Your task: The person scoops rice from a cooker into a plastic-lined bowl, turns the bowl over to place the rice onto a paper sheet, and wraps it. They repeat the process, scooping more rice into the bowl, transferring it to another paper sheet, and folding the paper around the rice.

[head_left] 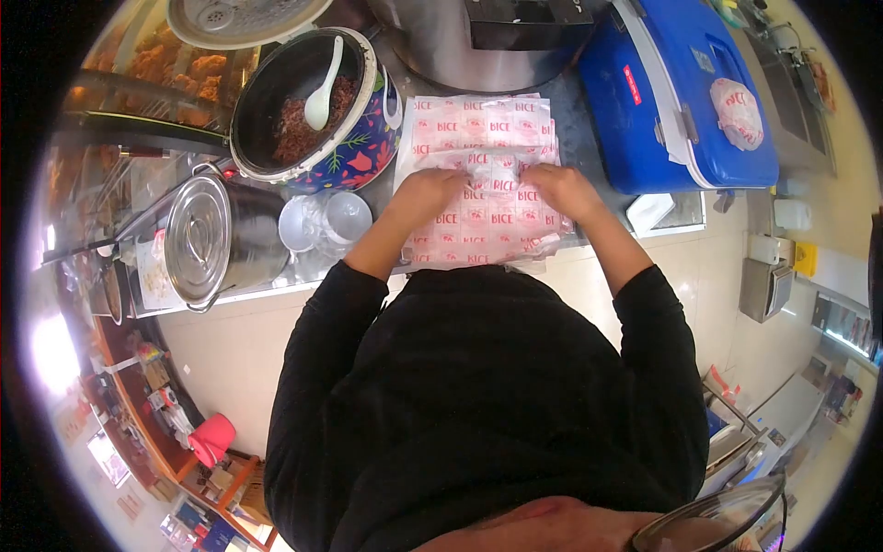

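A stack of white paper sheets (pixel 478 241) printed with red "RICE" lettering lies on the counter in front of me. Both hands are at a folded part of the top sheet. My left hand (pixel 430 195) pinches the fold's left side, and my right hand (pixel 563 190) pinches its right side. Whether anything is inside the fold cannot be seen. To the left stands a flowered rice cooker (pixel 372 138) with its lid raised, holding dark reddish rice (pixel 299 129) and a white spoon (pixel 318 106).
A blue cooler (pixel 635 138) at the right bears a wrapped paper bundle (pixel 736 114). Left are a lidded steel pot (pixel 199 237) and white bowls (pixel 348 217) in plastic. A large steel vessel (pixel 432 51) with a black box (pixel 529 28) stands behind the paper.
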`<state>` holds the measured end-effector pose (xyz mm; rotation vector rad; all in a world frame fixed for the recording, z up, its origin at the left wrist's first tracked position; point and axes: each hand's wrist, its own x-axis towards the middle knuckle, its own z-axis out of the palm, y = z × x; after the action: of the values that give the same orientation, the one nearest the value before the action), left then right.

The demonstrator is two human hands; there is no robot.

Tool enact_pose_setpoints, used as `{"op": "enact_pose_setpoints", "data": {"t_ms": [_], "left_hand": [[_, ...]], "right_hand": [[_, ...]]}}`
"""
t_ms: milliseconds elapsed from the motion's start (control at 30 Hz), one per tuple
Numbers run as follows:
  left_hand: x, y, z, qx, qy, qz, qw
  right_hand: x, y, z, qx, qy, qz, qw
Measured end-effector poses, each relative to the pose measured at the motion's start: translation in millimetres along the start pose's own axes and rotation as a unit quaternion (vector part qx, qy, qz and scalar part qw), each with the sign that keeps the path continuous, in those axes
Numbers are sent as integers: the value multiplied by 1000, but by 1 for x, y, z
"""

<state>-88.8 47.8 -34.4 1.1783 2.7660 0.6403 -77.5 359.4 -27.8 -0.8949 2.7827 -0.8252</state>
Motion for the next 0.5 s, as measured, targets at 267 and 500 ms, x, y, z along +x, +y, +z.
{"op": "enact_pose_setpoints", "data": {"t_ms": [267,500], "left_hand": [[53,2,-3,-91,74,-207,971],[39,4,4,80,-4,-115,990]], "right_hand": [[56,2,-1,6,65,165,984],[50,-14,-4,-68,41,150,986]]}}
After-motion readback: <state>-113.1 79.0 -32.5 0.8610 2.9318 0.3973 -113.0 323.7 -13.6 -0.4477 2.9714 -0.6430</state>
